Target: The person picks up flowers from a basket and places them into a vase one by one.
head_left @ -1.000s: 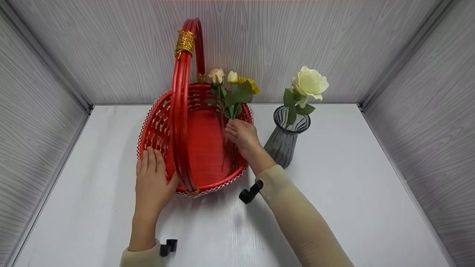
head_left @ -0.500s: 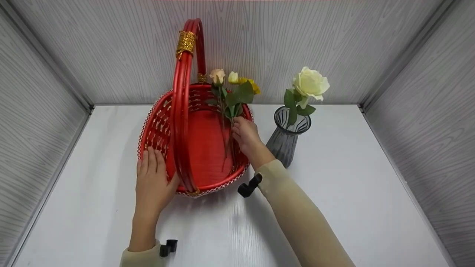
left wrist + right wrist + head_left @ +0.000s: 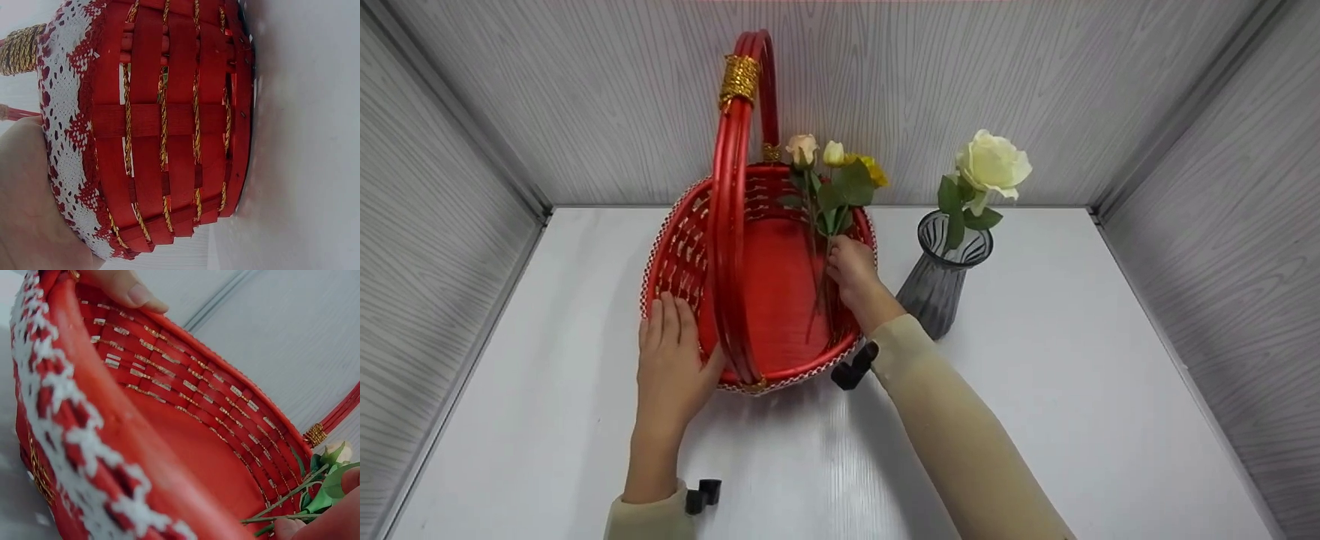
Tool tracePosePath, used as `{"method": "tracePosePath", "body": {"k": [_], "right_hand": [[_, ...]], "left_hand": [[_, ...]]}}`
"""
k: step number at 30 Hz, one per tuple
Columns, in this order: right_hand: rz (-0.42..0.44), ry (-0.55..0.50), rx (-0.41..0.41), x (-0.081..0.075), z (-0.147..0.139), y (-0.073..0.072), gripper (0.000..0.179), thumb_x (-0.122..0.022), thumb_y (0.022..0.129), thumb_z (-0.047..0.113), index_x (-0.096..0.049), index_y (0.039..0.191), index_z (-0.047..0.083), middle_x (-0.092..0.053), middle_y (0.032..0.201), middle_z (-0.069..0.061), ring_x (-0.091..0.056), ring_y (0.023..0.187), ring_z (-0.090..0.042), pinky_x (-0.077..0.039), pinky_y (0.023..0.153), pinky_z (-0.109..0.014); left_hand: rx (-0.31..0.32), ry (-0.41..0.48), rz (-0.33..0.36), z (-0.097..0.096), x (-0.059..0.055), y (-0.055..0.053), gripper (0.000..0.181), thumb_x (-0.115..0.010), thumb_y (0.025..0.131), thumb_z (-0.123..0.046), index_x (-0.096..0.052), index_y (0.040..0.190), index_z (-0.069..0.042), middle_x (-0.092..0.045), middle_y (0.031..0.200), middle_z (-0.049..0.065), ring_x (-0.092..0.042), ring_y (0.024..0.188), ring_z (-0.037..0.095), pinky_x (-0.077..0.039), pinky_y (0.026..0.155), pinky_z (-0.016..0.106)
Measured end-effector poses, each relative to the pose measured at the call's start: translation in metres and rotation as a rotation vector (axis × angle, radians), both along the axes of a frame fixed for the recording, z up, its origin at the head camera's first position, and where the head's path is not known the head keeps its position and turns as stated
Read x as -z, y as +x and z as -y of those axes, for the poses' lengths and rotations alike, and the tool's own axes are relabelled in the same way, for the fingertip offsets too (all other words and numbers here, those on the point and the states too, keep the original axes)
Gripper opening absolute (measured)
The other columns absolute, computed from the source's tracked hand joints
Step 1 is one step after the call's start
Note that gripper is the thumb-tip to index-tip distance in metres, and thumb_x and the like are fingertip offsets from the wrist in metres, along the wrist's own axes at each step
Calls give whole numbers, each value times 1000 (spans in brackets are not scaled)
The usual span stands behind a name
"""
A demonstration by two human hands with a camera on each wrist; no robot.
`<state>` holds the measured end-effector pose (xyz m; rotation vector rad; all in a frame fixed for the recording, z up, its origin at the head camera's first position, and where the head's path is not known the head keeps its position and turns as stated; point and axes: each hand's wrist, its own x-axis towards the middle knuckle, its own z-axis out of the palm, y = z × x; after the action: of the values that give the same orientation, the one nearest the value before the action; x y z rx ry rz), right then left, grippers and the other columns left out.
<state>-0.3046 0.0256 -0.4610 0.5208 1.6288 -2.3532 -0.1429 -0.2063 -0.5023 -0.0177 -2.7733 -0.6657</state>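
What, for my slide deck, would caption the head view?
Right hand holding flowers in a red basket, left hand on its rim; vase with cream rose alongside.

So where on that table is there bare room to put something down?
Bare: the white table between the grey vase, right forearm and right wall; left of the red basket; and in front of it, between both forearms. Crowded: the basket's right side, where the right fingers hold flowers, and the gap beside the vase, under the right wrist.
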Motion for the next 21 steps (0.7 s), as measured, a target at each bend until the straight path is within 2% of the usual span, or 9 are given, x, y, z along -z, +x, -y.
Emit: {"method": "tracePosePath", "body": {"k": [3, 6, 16, 18, 19, 21], "right_hand": [[-2, 9, 17, 1, 1, -2, 24, -49, 100, 11, -37, 79, 14, -36, 70, 3, -37, 64, -9, -39, 65, -25], [-1, 11, 24, 2, 2, -5, 23, -49, 99, 10, -39, 80, 13, -38, 69, 4, -38, 63, -8, -39, 62, -24], [-55, 130, -22, 7, 5, -7, 20, -53, 100, 10, -43, 83, 8, -44, 75, -2, -43, 68, -14, -40, 69, -29], [-49, 152, -33, 6, 4, -6, 13, -54, 101, 13, -52, 98, 1, -46, 81, -4, -45, 71, -17, -40, 72, -31], [-41, 160, -36, 6, 4, -6, 18, -54, 101, 14, -55, 111, -2, -48, 86, -4, -46, 74, -18, -40, 73, -32], [-21, 167, -38, 4, 4, -6, 41, -55, 102, 15, -49, 138, -2, -54, 99, -8, -51, 82, -20, -42, 76, -32]], "left_hand": [[3, -2, -1, 0, 0, 0, 80, -50, 96, -42, -25, 152, 10, -20, 160, 30, -13, 151, 44, -5, 123, 55], [7, -4, -9, 1, 0, 0, 80, -49, 97, -43, -26, 152, 11, -20, 160, 30, -13, 151, 45, -6, 123, 55], [3, -10, -8, 0, 1, -2, 80, -49, 96, -43, -26, 152, 11, -20, 160, 30, -13, 151, 44, -6, 123, 55], [0, -12, -11, 0, 1, -3, 80, -50, 96, -42, -27, 151, 11, -21, 160, 30, -13, 151, 44, -7, 123, 55], [0, -11, -10, 0, 1, -2, 80, -50, 96, -43, -27, 151, 11, -21, 160, 30, -13, 151, 44, -7, 123, 55], [1, -9, -9, 0, 1, -2, 80, -50, 96, -43, -27, 151, 11, -21, 160, 30, -13, 151, 44, -7, 123, 55]]}}
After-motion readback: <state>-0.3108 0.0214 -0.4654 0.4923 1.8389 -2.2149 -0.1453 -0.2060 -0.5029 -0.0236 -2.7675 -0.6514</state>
